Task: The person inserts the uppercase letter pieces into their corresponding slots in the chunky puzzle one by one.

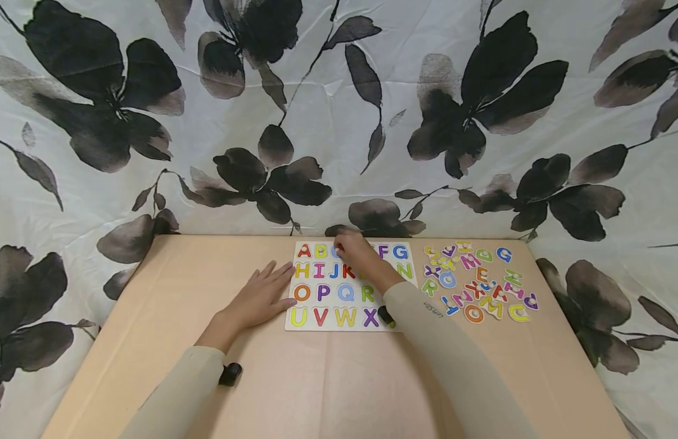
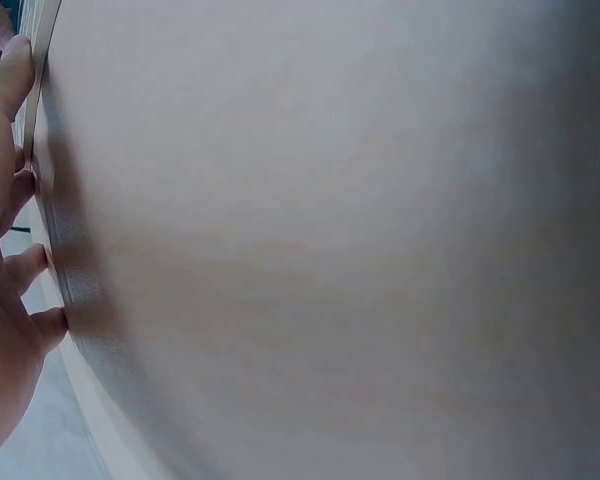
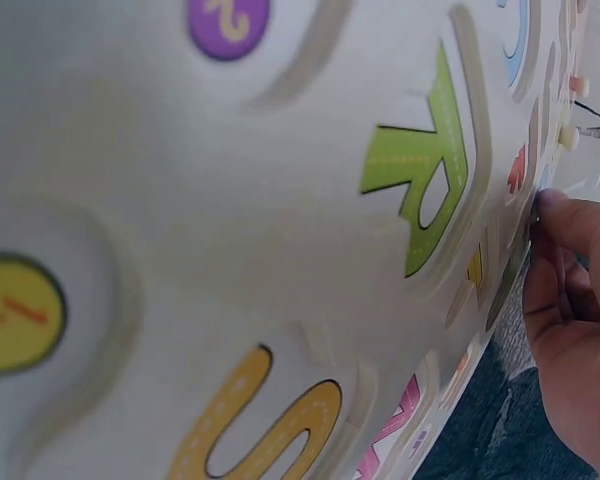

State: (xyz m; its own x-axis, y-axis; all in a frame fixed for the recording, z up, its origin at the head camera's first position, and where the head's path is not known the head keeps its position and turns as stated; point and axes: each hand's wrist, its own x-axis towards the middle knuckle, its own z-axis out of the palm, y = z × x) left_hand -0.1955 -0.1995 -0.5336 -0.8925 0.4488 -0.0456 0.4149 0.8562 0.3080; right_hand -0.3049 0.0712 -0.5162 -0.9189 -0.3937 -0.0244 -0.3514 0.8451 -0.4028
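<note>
Lying on the tan tabletop (image 1: 295,390), the white alphabet board (image 1: 333,304) is showing its coloured capitals in four rows, with part of its right side sitting beneath the person's right forearm. The right hand (image 1: 356,251) is reaching over the top row, its fingers bending and its thumb and fingertips pressing close together just beside the blue C; whether they are pinching a letter piece, I cannot tell, since the hand is covering that spot. In the right wrist view those tips are meeting at the board's far surface, beyond the green R (image 3: 442,150) and the orange S (image 3: 325,410). The left hand (image 1: 259,296) is resting at the board's left edge, fingers spreading apart and thumb reaching to the edge near the orange O, gripping nothing. To the right of the board, loose letters (image 1: 491,306) are lying in a scattered group, a blue G (image 1: 503,254) among them at the top. Pale sleeves (image 1: 177,387) are covering both forearms, and a floral cloth (image 1: 328,122) is spreading behind the tabletop
</note>
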